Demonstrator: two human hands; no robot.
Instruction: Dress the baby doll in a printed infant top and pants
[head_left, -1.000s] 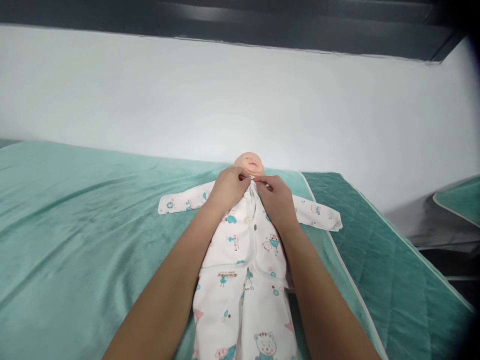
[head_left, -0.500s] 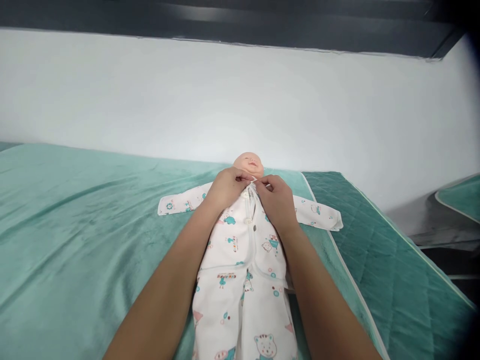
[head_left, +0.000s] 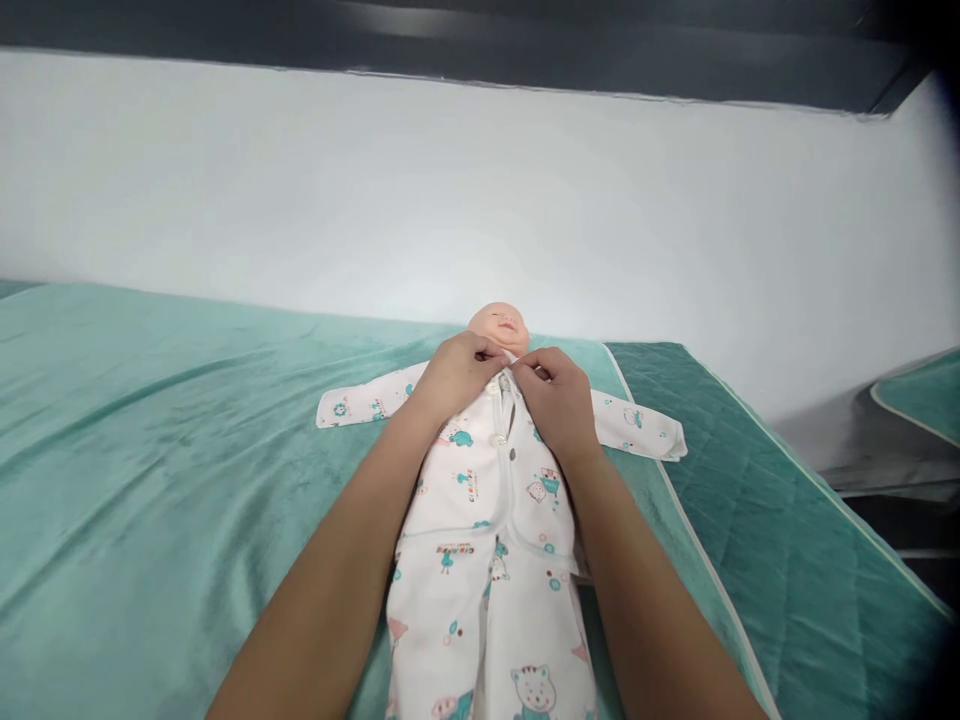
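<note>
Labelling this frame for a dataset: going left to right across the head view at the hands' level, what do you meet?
Teal blanket, a white sleeve, left hand, right hand, the other sleeve, dark quilted mat. Both hands pinch the romper at its neck.

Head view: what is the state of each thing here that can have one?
doll: lying on its back, face up, dressed.
romper: on the doll, sleeves spread out flat, collar pinched by both hands.
left hand: shut on the romper collar.
right hand: shut on the romper collar.
green blanket: spread flat under the doll, lightly creased.
</note>
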